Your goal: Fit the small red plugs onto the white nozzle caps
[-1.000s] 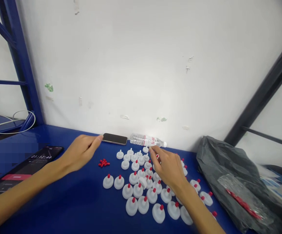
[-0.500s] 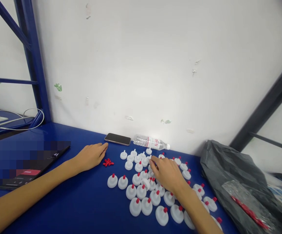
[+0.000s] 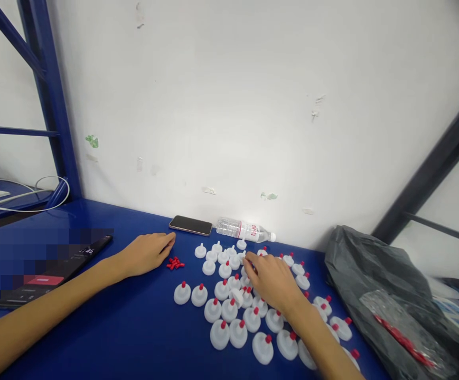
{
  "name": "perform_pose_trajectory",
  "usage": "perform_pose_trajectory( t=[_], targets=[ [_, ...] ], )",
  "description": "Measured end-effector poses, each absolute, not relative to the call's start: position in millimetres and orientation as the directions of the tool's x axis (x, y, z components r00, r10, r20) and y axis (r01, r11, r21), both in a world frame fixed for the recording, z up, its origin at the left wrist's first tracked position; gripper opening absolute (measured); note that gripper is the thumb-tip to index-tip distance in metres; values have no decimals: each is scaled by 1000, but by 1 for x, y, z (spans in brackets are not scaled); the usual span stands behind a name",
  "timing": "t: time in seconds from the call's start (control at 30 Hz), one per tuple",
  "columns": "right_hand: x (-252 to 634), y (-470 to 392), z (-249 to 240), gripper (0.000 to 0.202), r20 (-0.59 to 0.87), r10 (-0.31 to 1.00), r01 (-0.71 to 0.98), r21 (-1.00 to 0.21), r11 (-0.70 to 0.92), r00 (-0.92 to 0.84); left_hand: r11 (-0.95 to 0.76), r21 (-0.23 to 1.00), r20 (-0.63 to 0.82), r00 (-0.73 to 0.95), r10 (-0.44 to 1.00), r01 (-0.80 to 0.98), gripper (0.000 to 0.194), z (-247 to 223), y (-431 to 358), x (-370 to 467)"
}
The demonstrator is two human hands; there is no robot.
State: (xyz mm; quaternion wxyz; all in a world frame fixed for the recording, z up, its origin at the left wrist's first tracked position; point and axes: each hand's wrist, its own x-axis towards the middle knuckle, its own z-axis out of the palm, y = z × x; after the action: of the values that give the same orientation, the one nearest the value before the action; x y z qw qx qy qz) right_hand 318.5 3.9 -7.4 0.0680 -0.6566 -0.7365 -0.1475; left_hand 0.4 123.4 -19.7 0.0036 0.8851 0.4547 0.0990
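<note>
My left hand point(image 3: 147, 254) lies palm down on the blue table, fingers stretched forward and holding nothing I can see. Just right of it is a small pile of red caps point(image 3: 176, 263). My right hand point(image 3: 271, 277) rests low over a crowd of white round spouted lids, fingers extended. Its fingertips are beside a white lid without a red cap point(image 3: 234, 261); whether they touch it I cannot tell. Many lids bear red tips, such as the red-tipped lid point(image 3: 219, 334) at the front. The right hand and forearm hide some lids.
A phone point(image 3: 190, 225) and a plastic bottle point(image 3: 245, 230) lie along the white wall. On the left is a dark tablet-like screen point(image 3: 71, 269), partly blurred. A dark grey bag point(image 3: 356, 264) stands right, with a clear bag of red pieces point(image 3: 403, 338) on it.
The whole view has shifted very slightly. Both hands and the lids stay in place.
</note>
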Motion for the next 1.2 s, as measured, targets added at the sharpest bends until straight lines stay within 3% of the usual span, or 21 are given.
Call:
perform_pose_trajectory(
  t=[0.33,0.4,0.53,0.7,1.0,1.2],
  targets=[
    [313,-1,5,38,340,916,969,190,157,-215,-679,222,269,626,732,699,26,-4,111,9],
    [307,-4,8,37,387,884,963,162,216,-263,-690,232,258,641,723,686,26,-4,108,11],
    [292,-10,7,32,464,801,903,-4,429,-378,-701,237,237,659,714,673,27,-3,102,13],
    [278,-13,-2,39,351,814,841,-115,528,-463,-708,237,208,677,706,665,21,-3,97,12],
    [271,-6,-3,43,234,844,838,-158,522,-482,-722,267,178,703,688,639,14,-13,97,14],
    [271,-7,-4,37,328,802,815,-135,563,-499,-725,324,203,704,681,608,18,-13,95,17]
  ],
)
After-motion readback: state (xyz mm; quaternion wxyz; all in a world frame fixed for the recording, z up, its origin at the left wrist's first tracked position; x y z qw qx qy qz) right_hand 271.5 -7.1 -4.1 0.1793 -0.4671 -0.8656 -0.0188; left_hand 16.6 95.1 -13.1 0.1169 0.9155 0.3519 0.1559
